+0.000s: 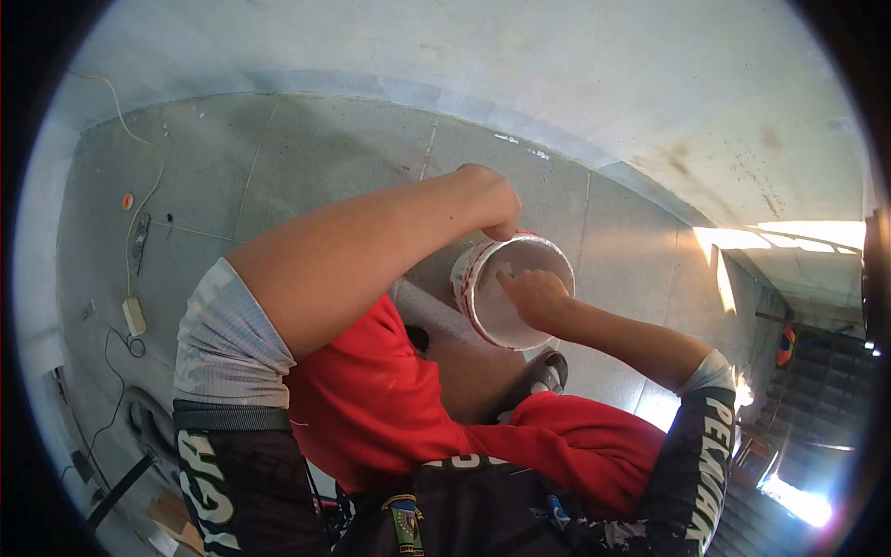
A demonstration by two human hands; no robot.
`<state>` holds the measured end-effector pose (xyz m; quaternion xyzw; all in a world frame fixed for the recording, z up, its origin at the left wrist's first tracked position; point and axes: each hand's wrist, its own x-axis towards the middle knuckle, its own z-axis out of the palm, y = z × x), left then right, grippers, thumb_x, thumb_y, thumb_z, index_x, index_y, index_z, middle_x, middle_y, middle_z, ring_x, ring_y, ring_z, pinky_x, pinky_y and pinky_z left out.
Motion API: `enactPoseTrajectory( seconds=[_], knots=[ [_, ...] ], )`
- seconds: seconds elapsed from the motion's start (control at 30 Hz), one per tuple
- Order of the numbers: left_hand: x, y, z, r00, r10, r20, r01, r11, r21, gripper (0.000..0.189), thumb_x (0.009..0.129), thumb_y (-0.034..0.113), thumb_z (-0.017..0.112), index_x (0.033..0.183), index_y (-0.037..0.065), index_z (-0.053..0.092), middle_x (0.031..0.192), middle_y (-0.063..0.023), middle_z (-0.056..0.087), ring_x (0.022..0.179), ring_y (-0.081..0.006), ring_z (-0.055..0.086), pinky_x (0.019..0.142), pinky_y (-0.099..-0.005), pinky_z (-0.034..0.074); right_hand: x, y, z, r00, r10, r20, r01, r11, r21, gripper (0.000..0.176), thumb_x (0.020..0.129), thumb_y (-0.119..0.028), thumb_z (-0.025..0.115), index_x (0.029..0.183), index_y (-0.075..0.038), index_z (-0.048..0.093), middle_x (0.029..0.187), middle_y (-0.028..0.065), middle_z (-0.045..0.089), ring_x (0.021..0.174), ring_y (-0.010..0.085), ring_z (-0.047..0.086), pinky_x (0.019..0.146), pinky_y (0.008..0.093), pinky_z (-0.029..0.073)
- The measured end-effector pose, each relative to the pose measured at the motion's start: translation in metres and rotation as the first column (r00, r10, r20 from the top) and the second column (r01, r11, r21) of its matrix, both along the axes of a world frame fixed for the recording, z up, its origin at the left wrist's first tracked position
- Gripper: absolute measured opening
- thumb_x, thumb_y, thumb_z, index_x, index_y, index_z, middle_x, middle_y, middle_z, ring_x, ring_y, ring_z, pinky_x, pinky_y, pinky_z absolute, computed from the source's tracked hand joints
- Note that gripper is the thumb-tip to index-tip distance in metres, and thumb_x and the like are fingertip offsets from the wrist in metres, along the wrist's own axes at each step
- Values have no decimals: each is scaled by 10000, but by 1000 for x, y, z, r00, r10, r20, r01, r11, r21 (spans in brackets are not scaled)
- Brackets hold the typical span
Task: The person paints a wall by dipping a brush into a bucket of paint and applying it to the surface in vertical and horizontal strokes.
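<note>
With the bucket on the floor before the red-clad legs, steadiness likely depends on the left hand at its edge, grip hidden, while the right hand, fingers curled inside, hold impossible to tell, best moves slowly

the left arm stretched forward and across to the right, its wrist bent so that the left hand drooped, its grip hidden. the right forearm angled inward, the right hand just below in view, its fingers partly curled.
</note>
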<state>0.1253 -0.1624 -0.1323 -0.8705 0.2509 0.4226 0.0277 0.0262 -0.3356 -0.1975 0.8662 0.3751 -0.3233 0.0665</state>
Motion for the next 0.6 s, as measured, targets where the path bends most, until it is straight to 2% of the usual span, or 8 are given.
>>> enactPoseTrajectory(
  seconds=[0.1, 0.23, 0.33, 0.4, 0.5, 0.6],
  knots=[
    [-3, 0, 6, 1000, 10, 7, -10, 1000, 2, 448, 790, 186, 573, 1222, 140, 683, 1240, -98, 666, 1093, -268, 661, 906, -472, 517, 2, 0, 0, 1000, -11, -21, 10, 999, -42, 297, 869, -119, 584, 1158, -65, 543, 838, 197, 694, 770, 378, 710, 654, 479, 570],
    [-3, 3, 9, 1000, 20, 1, -20, 1000, 9, 446, 800, 188, 572, 1230, 137, 678, 1244, -92, 666, 1106, -268, 657, 915, -471, 514, 2, 2, 13, 1000, -17, -25, 16, 1000, -16, 290, 868, -117, 580, 1152, -66, 550, 818, 195, 693, 767, 378, 709, 655, 489, 567],
    [-2, 2, 8, 1000, 11, 1, -11, 1000, 14, 444, 800, 189, 572, 1228, 135, 680, 1241, -96, 667, 1107, -268, 657, 918, -469, 513, 6, 3, 14, 999, -2, -46, 2, 1000, -8, 319, 842, -56, 603, 1158, -47, 562, 855, 191, 704, 811, 350, 718, 695, 458, 578],
    [-3, 0, 9, 1000, 15, -1, -15, 1000, 26, 441, 799, 187, 573, 1223, 137, 683, 1235, -99, 669, 1105, -268, 659, 918, -469, 513, 6, 4, 12, 994, 53, -100, -57, 998, -38, 338, 847, -60, 595, 1183, -53, 556, 850, 188, 705, 823, 353, 714, 708, 468, 572],
    [-5, -2, 10, 1000, 20, -13, -19, 999, 38, 434, 798, 186, 574, 1215, 140, 688, 1226, -105, 673, 1102, -269, 661, 919, -466, 514, 7, 2, 24, 990, 19, -142, -18, 1000, 10, 341, 865, -93, 584, 1202, -53, 553, 847, 192, 702, 832, 359, 710, 715, 477, 563],
    [-6, 2, 11, 1000, 27, -3, -27, 999, 28, 427, 801, 186, 573, 1208, 140, 693, 1223, -111, 674, 1101, -274, 662, 916, -462, 516, 10, -6, 34, 994, 35, -102, -38, 999, -34, 288, 891, -130, 563, 1167, -46, 564, 854, 191, 700, 832, 365, 706, 713, 491, 552]
  ],
)
